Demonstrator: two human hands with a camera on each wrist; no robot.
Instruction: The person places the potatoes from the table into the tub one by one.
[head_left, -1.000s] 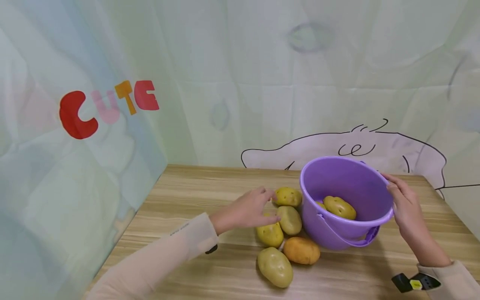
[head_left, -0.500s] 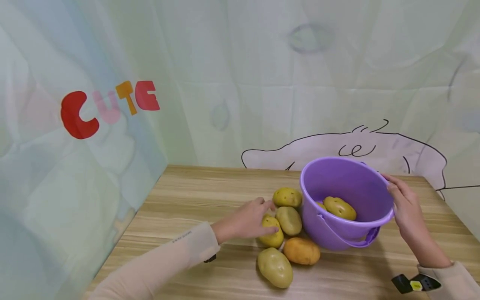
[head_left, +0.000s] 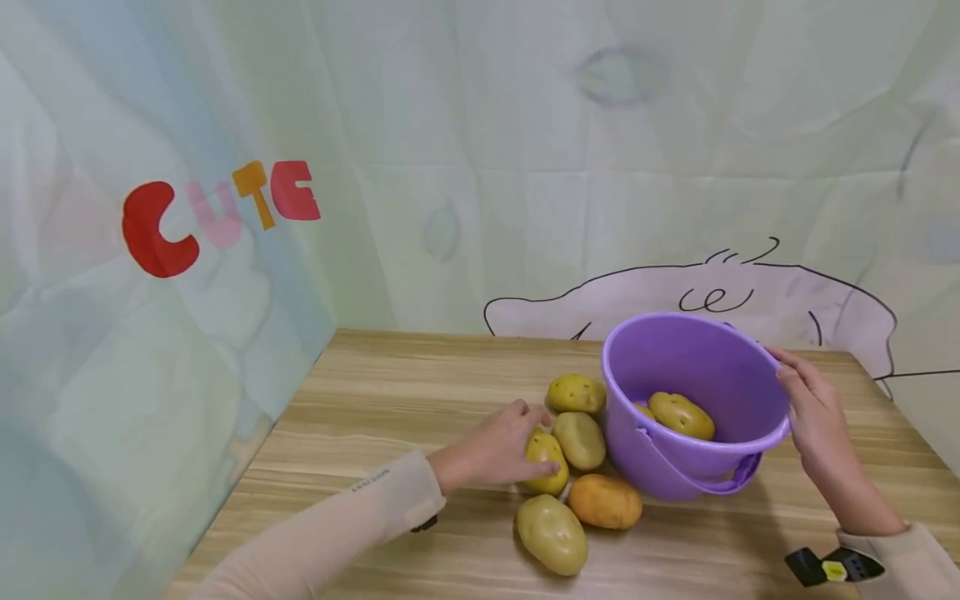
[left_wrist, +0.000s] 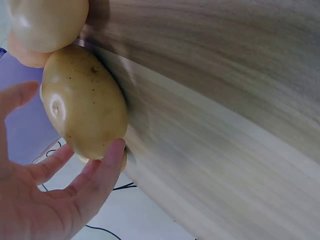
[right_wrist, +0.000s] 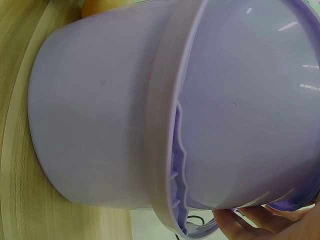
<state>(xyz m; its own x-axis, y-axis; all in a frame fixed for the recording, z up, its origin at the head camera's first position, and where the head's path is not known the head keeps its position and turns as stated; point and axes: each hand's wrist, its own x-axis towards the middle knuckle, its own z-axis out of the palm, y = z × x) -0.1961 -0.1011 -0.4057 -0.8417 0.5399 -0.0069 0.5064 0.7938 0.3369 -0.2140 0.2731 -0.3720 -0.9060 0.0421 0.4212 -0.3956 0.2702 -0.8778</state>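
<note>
Potatoes (head_left: 681, 416) lay in a bucket (head_left: 697, 358) and beside it

The bucket stood on the right side of the tabletop (head_left: 405, 375). Five potatoes lay left of it: one at the back, two in the middle, two in front. The left hand (head_left: 493, 444) was at the left middle one, the right hand (head_left: 817, 417) on the bucket's right rim.

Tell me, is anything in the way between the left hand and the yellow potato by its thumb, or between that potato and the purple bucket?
Nothing visible blocks the left hand from the yellow potato. Between that potato and the purple bucket lies a duller potato, with the bucket's wall beyond it.
</note>
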